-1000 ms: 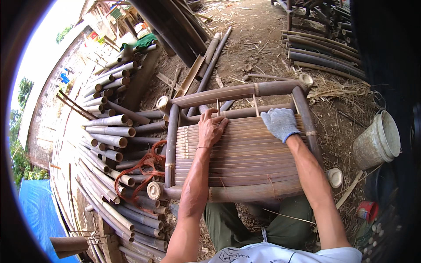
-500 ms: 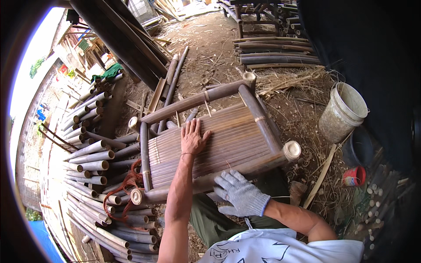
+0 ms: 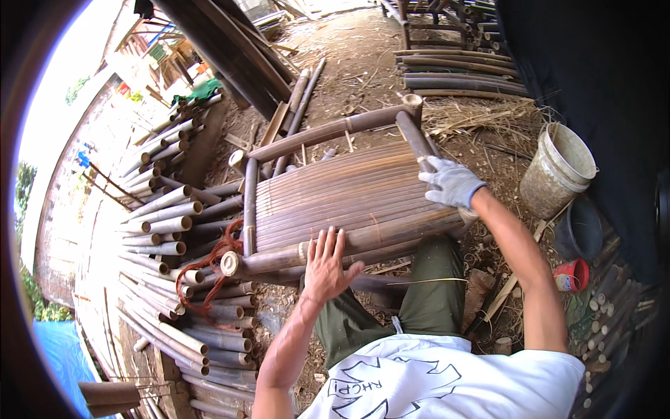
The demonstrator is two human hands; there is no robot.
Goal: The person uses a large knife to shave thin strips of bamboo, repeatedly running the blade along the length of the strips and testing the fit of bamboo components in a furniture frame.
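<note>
A bamboo bench-like frame (image 3: 300,148) with a surface of narrow slats (image 3: 342,192) lies tilted in front of my knees. My bare left hand (image 3: 326,265) rests with fingers stretched out on its near rail. On the right, my right hand (image 3: 452,183) wears a grey knitted glove. Its fingers spread over the right side rail (image 3: 413,136) and the edge of the slats, and its palm covers part of the rail. A thin bamboo strip (image 3: 433,281) crosses above my right thigh, apart from both hands.
Bamboo poles (image 3: 167,244) are stacked along the left, with reddish twine (image 3: 209,276) over them. To the right stand a dirty white bucket (image 3: 558,171), a dark bucket (image 3: 581,229) and a red can (image 3: 572,274). More poles (image 3: 464,73) lie at the back right.
My left hand has come from the middle of the slats to the near rail. My gloved right hand has moved from the near rail up and right to the side rail. The view has shifted.
</note>
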